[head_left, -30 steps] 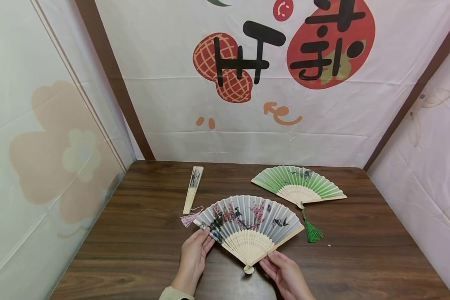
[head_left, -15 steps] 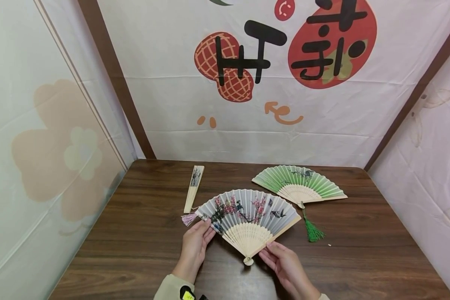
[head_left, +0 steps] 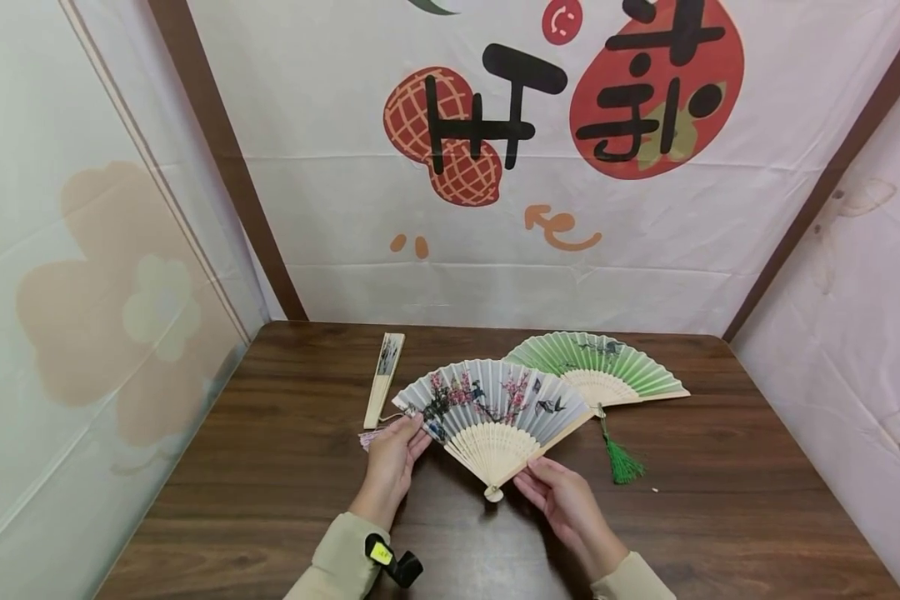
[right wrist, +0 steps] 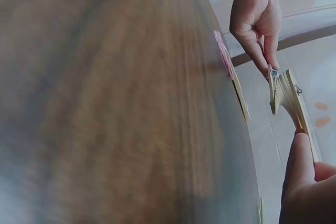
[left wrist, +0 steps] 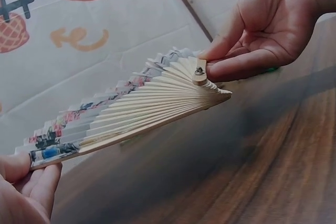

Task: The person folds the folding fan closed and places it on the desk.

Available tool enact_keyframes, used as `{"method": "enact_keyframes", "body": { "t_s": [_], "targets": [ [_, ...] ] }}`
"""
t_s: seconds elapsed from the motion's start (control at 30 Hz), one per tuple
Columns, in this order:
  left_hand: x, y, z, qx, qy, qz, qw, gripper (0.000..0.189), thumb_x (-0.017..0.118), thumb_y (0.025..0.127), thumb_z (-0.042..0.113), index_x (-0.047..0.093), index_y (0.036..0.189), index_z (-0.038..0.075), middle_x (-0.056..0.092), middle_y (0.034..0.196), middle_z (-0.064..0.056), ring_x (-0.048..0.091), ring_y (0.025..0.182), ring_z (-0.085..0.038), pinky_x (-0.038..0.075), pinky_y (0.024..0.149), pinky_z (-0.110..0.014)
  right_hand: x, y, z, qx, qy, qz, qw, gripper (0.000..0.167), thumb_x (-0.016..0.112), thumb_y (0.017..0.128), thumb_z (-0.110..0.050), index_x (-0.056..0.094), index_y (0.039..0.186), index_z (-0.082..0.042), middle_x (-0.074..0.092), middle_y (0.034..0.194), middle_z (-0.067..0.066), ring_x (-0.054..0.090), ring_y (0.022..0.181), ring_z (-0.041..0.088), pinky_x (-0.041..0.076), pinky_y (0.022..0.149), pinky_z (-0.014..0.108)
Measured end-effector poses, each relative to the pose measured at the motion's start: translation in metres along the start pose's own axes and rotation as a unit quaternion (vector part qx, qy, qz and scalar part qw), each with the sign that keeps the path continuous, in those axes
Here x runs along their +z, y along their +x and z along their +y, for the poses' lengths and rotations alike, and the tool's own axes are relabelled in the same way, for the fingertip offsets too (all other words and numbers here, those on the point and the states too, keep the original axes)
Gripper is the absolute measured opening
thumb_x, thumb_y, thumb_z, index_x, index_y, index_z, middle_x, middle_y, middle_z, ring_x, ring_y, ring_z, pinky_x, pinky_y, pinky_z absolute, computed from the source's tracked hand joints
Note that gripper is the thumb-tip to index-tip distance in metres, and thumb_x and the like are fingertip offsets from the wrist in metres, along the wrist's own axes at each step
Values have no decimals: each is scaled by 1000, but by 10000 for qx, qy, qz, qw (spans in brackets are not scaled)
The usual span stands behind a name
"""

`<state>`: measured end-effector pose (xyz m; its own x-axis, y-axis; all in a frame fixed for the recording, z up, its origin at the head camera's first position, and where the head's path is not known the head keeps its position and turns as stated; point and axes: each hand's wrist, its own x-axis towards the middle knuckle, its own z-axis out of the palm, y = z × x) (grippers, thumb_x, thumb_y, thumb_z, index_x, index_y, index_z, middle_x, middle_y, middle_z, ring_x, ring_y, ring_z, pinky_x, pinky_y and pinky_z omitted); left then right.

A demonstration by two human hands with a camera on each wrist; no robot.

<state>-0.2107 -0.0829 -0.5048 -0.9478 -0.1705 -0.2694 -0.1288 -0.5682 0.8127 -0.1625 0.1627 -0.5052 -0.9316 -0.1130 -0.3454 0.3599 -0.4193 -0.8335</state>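
A spread grey folding fan [head_left: 492, 421], printed with pink blossoms and dark birds, is held above the table between both hands. The left hand [head_left: 393, 461] pinches the end of its left outer rib, thumb on top and fingers beneath. Lower on the right outer rib, near the pivot, the right hand [head_left: 564, 502] pinches it. The wrist views show the fan [left wrist: 136, 106] raised and tilted, its pale ribs spread from a metal rivet. In the head view its right side overlaps an open green fan [head_left: 603, 367] lying farther back.
A closed fan [head_left: 384, 379] with a pink tassel [head_left: 367, 438] lies at the back left of the brown wooden table [head_left: 255, 492]. The green tassel [head_left: 624, 462] trails toward the front from the green fan. Printed cloth walls [head_left: 420, 292] stand around the table.
Both hands have carried the spread grey fan up and away from the body, so it now overlaps the green fan in the head view. The other fans stay put.
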Motion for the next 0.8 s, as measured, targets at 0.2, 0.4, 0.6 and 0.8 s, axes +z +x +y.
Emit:
{"method": "enact_keyframes", "body": {
  "t_s": [0.2, 0.4, 0.6, 0.8],
  "targets": [
    [3, 10, 2, 41, 201, -6, 9998, 36, 50, 101, 0, 42, 132, -17, 64, 88, 4, 63, 77, -4, 59, 74, -16, 4, 9, -7, -42, 39, -34, 10000, 20, 47, 102, -1, 63, 94, -10, 71, 84, -3, 71, 85, 9, 60, 86, 24],
    [8, 18, 4, 9, 369, -5, 9993, 44, 51, 102, 2, 38, 137, -20, 64, 89, 4, 63, 79, -4, 59, 75, -16, 5, 13, -11, -3, 38, -158, 9999, 24, 47, 102, -1, 64, 89, -13, 72, 83, -4, 71, 85, 8, 60, 87, 23],
    [9, 21, 5, -30, 477, 43, 9988, 33, 52, 101, 1, 48, 129, -16, 67, 85, 7, 64, 77, -4, 60, 73, -16, 6, 16, -11, 54, 32, -167, 9998, 25, 47, 102, 0, 64, 89, -13, 72, 84, -4, 72, 86, 9, 60, 86, 24],
    [11, 22, 6, -19, 558, -36, 9984, 40, 53, 101, 1, 44, 134, -19, 68, 87, 6, 64, 78, -4, 60, 74, -16, 5, 17, -11, 94, -50, -260, 9996, 25, 48, 102, 0, 64, 87, -13, 72, 82, -4, 72, 83, 8, 60, 85, 23]
  ]
}}
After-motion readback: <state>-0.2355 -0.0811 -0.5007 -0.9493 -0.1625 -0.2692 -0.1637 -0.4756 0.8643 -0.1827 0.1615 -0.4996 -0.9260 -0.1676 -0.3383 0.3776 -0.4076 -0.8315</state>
